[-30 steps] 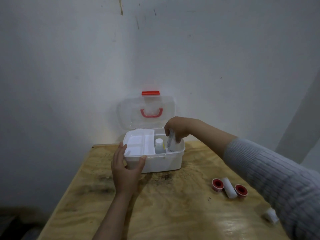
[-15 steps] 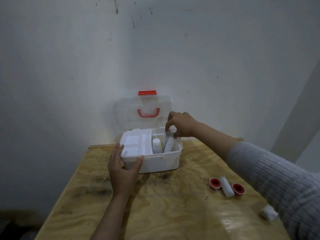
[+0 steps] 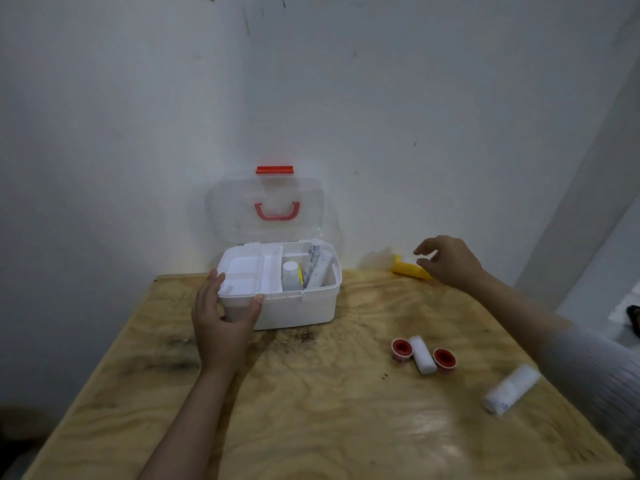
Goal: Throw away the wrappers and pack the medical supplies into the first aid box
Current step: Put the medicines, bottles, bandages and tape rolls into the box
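The person is wearing a light grey top, and only its right sleeve [image 3: 595, 372] is showing. The sleeve is looking soft and thick, and it is blurring toward the picture's edge. It is ending near the elbow. Below it the forearm and right hand [image 3: 450, 261] are showing bare. The left hand [image 3: 221, 327] and its forearm are showing bare too.

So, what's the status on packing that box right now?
Left hand grips white box at its front-left corner, lid open. Right hand at yellow bottle near the wall, grip unclear. Nothing blocks it; tape rolls lie nearer the person.
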{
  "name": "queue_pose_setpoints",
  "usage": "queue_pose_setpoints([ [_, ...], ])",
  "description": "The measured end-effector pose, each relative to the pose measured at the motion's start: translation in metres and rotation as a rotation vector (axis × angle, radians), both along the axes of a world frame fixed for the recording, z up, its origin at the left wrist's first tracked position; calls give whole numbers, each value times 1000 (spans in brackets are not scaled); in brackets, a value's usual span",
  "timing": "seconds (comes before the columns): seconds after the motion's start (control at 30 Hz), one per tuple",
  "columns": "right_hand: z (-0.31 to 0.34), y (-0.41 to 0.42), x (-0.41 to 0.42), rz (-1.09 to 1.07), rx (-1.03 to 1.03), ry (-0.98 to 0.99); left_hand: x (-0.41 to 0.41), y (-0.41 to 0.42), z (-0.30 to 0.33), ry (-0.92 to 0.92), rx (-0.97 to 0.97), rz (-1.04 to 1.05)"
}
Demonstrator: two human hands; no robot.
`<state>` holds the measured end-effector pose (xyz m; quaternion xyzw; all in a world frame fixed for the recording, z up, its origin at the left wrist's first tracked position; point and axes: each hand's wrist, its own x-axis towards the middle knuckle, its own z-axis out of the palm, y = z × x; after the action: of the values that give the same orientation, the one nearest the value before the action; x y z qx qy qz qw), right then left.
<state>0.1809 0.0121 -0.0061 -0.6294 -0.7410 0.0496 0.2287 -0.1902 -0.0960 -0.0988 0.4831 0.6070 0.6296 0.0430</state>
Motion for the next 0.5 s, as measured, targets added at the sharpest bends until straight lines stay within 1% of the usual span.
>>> queue_pose_setpoints([
  [0.1, -30, 1, 29, -138, -97, -81, 0, 0, -1, -12, -4, -3],
  [0.17, -45, 3, 35, -192, -116, -77, 1, -1, 0, -3, -14, -8],
  [0.3, -64, 11, 36, -263, -129, 56, 1, -1, 2, 1, -21, -12],
  [0.4, -71, 12, 33, -282, -44, 176, -1, -2, 2, 13, -29, -5],
  [0.5, -77, 10, 30, -269, 5, 242, 0, -2, 3, 24, -25, -4],
])
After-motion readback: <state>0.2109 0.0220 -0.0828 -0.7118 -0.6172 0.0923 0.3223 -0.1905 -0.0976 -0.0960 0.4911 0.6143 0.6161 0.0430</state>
